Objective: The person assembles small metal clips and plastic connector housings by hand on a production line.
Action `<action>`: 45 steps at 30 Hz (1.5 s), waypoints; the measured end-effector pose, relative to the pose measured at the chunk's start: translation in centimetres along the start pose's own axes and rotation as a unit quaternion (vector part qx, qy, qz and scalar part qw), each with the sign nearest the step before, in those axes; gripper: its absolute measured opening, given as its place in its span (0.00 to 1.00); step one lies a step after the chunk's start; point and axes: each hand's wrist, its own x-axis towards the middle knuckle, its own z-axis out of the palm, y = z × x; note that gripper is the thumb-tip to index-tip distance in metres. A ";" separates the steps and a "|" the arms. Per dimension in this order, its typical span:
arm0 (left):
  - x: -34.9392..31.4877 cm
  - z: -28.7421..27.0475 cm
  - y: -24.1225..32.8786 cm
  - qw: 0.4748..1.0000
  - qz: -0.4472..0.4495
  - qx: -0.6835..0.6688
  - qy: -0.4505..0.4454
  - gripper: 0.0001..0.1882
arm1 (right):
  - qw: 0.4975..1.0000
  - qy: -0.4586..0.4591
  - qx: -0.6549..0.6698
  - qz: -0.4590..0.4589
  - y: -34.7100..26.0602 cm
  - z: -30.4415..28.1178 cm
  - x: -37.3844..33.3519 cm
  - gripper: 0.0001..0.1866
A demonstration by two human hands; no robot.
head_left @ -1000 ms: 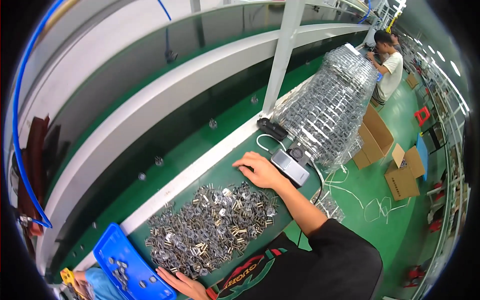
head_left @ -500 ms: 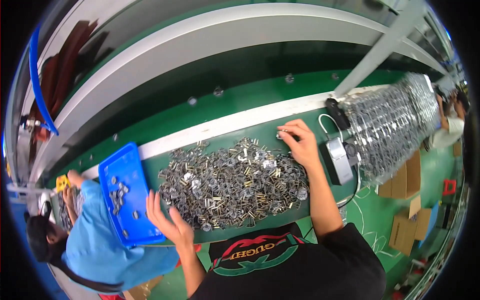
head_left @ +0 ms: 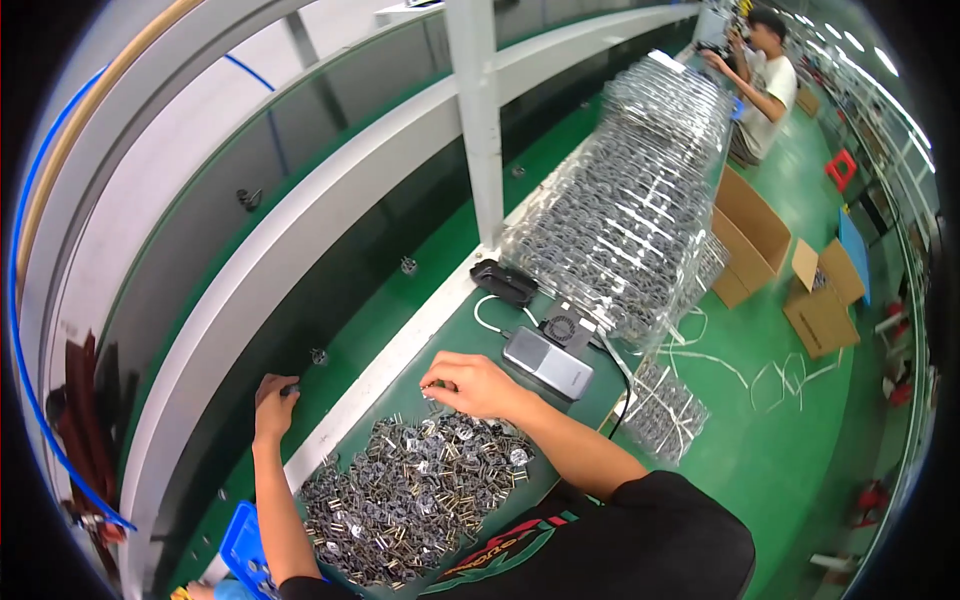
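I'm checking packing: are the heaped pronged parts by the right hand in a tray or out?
Out: the pronged parts lie heaped on the green tabletop, no tray wall showing around them.

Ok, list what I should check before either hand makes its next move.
1. Left hand holding something: ok, a dark part at its fingertips.
2. Right hand holding something: ok, a small part at its fingertips.
3. Both grips firm: cannot tell.
4. Blue tray in full view: not ok, only part of it shows.
5. Pile of pronged parts visible: ok, most of it is uncovered.
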 end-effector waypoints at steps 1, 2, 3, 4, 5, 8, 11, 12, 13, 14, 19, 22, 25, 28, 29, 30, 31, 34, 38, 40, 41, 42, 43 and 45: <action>0.3 0.1 0.1 1.000 -0.006 -0.005 0.023 0.19 | 1.000 0.013 -0.005 0.007 0.1 0.2 -0.1 0.06; 0.5 0.3 0.4 0.999 -0.011 -0.013 0.047 0.17 | 1.000 0.027 -0.002 -0.016 0.5 0.3 0.0 0.07; 0.7 0.3 1.3 0.983 -0.080 -0.154 0.053 0.16 | 0.998 0.044 -0.004 -0.034 0.9 0.1 0.0 0.07; 0.2 0.1 2.2 0.944 -0.150 -0.290 0.052 0.16 | 1.000 0.018 0.004 -0.019 1.0 0.3 0.0 0.08; -1.2 -0.6 4.6 0.896 -0.158 -0.399 0.115 0.16 | 1.000 0.006 0.023 -0.020 1.1 0.5 0.1 0.07; -5.9 -2.1 7.8 0.823 -0.164 -0.518 0.167 0.22 | 0.998 -0.006 0.064 -0.009 -0.1 0.5 0.7 0.06; -9.3 -3.2 12.3 0.856 -0.134 -0.469 0.170 0.25 | 0.990 -0.012 0.142 -0.013 -2.2 0.4 1.6 0.06; -9.8 -3.1 14.2 0.884 -0.099 -0.415 0.190 0.24 | 0.989 -0.008 0.141 -0.032 -3.1 0.1 1.7 0.06; -9.5 -3.0 16.5 0.910 -0.070 -0.356 0.203 0.24 | 0.991 -0.004 0.127 -0.048 -4.0 -0.4 1.8 0.07; -9.6 -2.7 17.8 0.924 -0.031 -0.322 0.202 0.22 | 0.993 0.011 0.099 -0.067 -4.8 -0.5 1.7 0.07; -10.4 -1.6 20.9 0.914 -0.004 -0.368 0.172 0.17 | 0.989 0.029 0.080 -0.120 -10.2 -0.6 2.0 0.09; -11.5 -2.7 21.3 0.926 -0.033 -0.344 0.155 0.19 | 0.984 0.027 0.042 -0.170 -11.5 0.3 2.2 0.09; -12.5 -2.7 20.7 0.916 -0.007 -0.382 0.124 0.21 | 0.983 -0.005 -0.005 -0.186 -12.3 1.0 1.9 0.09; -13.2 -2.7 20.1 0.904 0.003 -0.418 0.095 0.23 | 0.976 -0.041 -0.031 -0.211 -12.7 1.8 1.5 0.09; -13.4 -2.7 20.0 0.903 0.002 -0.419 0.094 0.23 | 0.978 -0.040 -0.040 -0.203 -12.8 2.0 1.4 0.09; -13.5 -2.6 19.8 0.909 0.006 -0.408 0.084 0.24 | 0.979 -0.040 -0.048 -0.195 -12.9 2.2 1.2 0.09; -13.7 -2.5 19.6 0.915 0.010 -0.396 0.074 0.24 | 0.979 -0.041 -0.048 -0.192 -13.0 2.4 1.0 0.09; -14.0 -1.9 19.1 0.917 0.002 -0.392 0.076 0.24 | 0.981 -0.045 -0.043 -0.186 -12.9 3.2 0.6 0.09; -13.9 -1.5 18.9 0.927 0.020 -0.359 0.103 0.26 | 0.983 -0.028 -0.037 -0.179 -12.3 4.0 0.3 0.11; -13.5 -1.9 19.3 0.897 0.012 -0.431 0.094 0.25 | 0.982 -0.010 -0.027 -0.186 -11.6 4.5 0.3 0.12; -13.4 -2.0 19.3 0.864 0.001 -0.497 0.088 0.24 | 0.978 0.023 -0.031 -0.205 -11.2 5.0 0.2 0.13; -13.3 -1.9 19.0 0.863 0.000 -0.497 0.090 0.24 | 0.972 0.058 -0.035 -0.223 -10.9 5.2 0.3 0.13; -13.1 -1.9 18.5 0.858 -0.036 -0.510 0.047 0.21 | 0.972 0.057 -0.036 -0.224 -10.7 4.5 0.5 0.13; -12.8 -2.6 17.3 0.870 -0.084 -0.485 0.006 0.15 | 0.988 -0.074 -0.070 -0.117 -10.5 2.2 0.5 0.12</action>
